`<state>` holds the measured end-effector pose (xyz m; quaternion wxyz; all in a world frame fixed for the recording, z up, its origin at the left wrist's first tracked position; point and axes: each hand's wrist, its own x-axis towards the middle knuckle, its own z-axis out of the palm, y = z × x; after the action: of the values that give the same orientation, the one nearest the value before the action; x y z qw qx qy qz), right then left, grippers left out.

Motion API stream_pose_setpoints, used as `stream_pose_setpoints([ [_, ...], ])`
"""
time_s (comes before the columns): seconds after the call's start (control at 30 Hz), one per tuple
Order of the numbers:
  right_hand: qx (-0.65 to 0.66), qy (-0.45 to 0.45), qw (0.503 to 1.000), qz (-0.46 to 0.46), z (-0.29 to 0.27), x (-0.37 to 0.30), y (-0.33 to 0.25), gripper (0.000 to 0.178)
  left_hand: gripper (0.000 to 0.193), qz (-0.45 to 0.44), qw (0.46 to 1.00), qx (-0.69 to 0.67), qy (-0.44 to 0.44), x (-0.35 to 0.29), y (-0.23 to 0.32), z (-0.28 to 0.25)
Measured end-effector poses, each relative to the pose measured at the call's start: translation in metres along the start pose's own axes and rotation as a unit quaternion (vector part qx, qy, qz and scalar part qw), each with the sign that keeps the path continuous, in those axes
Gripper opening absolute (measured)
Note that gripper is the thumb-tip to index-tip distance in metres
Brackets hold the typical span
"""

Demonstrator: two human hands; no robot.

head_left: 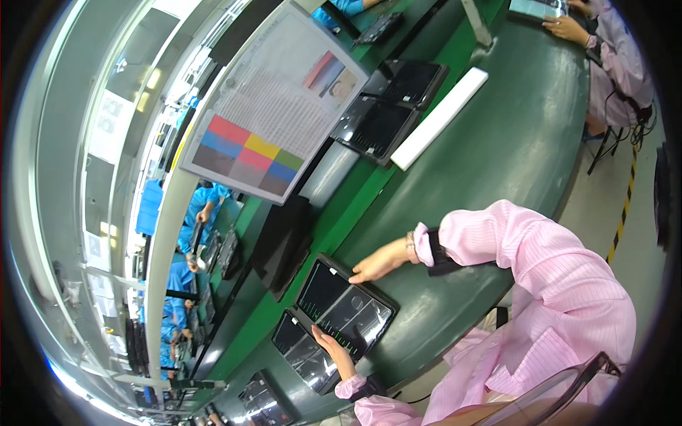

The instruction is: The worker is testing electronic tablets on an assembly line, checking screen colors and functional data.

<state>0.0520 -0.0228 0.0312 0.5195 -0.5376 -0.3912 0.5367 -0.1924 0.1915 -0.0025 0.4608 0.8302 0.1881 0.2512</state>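
Two dark, flat panels in black frames lie side by side on the green bench in front of me. My right hand (380, 263) grips the far right edge of the larger framed panel (339, 295), fingers bent at its rim. On the opposite side my left hand (335, 353) holds the same panel's edge, its fingers lying along the rim where the second framed panel (304, 355) adjoins. A glossy clear film with a round mark covers part of the larger panel. The undersides of both panels are hidden.
A printed sheet with colour blocks (273, 106) hangs above the line. Two more framed panels (373, 124) and a long white bar (440, 119) lie further right. Another panel (263, 401) is at the lower left. Co-workers sit across the line and at the upper right (618, 57).
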Motion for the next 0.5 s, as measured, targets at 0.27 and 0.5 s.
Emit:
stream_pose_setpoints([
  [0.27,-0.611,0.342,0.712,0.044,-0.154,-0.095,-0.013,0.023,0.051,0.045,0.983,0.173,-0.037,0.008,0.050,-0.018],
  [0.5,-0.718,0.438,0.513,0.172,-0.239,-0.221,0.028,0.040,0.055,0.228,0.947,0.104,-0.199,0.083,0.145,0.122],
])
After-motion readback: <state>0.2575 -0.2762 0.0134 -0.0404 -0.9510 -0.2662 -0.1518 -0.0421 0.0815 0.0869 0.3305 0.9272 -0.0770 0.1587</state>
